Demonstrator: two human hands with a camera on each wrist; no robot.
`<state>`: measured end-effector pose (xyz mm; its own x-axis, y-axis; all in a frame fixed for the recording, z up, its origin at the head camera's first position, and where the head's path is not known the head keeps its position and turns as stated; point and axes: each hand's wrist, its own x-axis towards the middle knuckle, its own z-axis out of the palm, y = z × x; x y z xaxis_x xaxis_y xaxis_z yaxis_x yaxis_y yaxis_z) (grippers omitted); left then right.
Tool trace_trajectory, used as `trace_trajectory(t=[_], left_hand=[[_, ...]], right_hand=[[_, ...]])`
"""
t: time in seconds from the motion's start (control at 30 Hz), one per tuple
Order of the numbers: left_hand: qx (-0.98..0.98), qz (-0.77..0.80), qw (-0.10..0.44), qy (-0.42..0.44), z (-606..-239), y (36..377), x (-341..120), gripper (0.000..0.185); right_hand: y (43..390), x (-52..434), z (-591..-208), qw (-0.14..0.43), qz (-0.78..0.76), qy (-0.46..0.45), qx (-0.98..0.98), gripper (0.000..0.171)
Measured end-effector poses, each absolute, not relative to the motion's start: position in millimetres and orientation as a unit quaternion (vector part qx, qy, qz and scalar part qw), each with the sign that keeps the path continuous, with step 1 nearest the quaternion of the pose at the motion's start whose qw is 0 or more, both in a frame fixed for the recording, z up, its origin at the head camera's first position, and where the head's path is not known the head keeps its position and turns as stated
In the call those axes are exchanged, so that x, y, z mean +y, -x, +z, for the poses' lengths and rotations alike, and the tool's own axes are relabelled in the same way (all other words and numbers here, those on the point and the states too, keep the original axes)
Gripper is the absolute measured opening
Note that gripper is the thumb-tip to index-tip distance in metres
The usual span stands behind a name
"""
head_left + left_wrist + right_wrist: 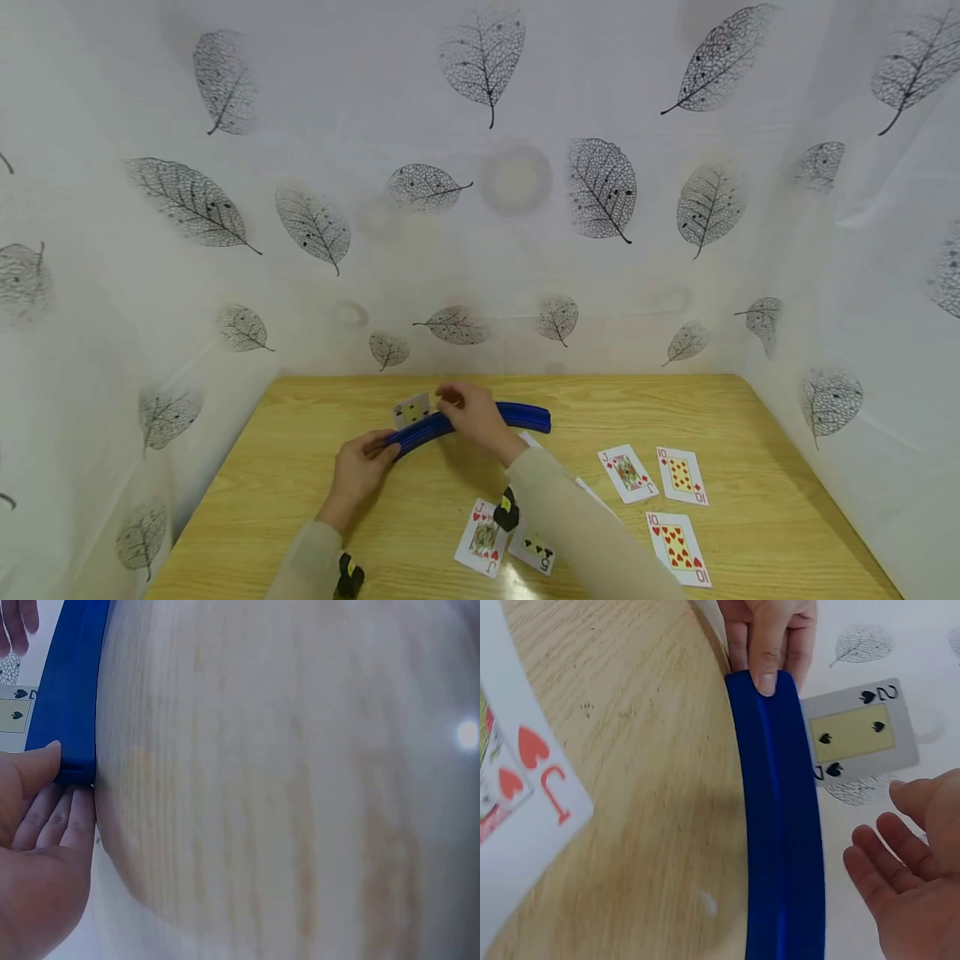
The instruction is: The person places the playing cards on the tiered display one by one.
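Observation:
My left hand (362, 468) grips the left end of a curved blue card holder (525, 416), its thumb on the front face and its fingers under the end. Upright in the holder near that end stands a playing card with spades (855, 733), reading 2 in the right wrist view. Just right of this card is my right hand (474, 414), behind the holder. Its fingers are loosely bent with nothing between them, apart from the card, as the right wrist view shows. The left wrist view catches only the card's edge and the right fingertips.
On the wooden table (315, 417) lie a jack of hearts (482, 537) and a five of clubs (536, 546). Further right are a jack of diamonds (628, 473), a ten of diamonds (682, 475) and a ten of hearts (678, 548). My right forearm partly hides other cards. Leaf-patterned curtain (517, 250) surrounds the table.

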<state>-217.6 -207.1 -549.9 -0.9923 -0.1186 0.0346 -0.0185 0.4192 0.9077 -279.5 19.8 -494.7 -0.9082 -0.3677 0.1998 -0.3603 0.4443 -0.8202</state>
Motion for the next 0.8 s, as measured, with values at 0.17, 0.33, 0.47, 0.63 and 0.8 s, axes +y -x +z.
trace_trajectory(t=[0.17,0.33,0.47,0.63,0.8], left_hand=[[-0.844,-0.532,0.050,-0.035,-550,219,-207,0.030],[-0.846,-0.530,0.050,-0.038,-552,218,-207,0.030],[-0.846,-0.530,0.051,-0.041,-553,216,-206,0.030],[-0.847,-0.527,0.053,-0.039,-554,216,-207,0.029],[-0.849,-0.526,0.048,-0.034,-554,218,-207,0.030]], right_hand=[[272,44,-488,0.000,-0.486,0.224,0.845,0.026],[264,71,-487,-0.021,-0.475,0.227,0.850,0.027],[258,89,-492,-0.055,-0.450,0.242,0.858,0.028],[250,112,-501,-0.080,-0.432,0.247,0.864,0.030],[242,136,-506,-0.040,-0.450,0.211,0.867,0.033]])
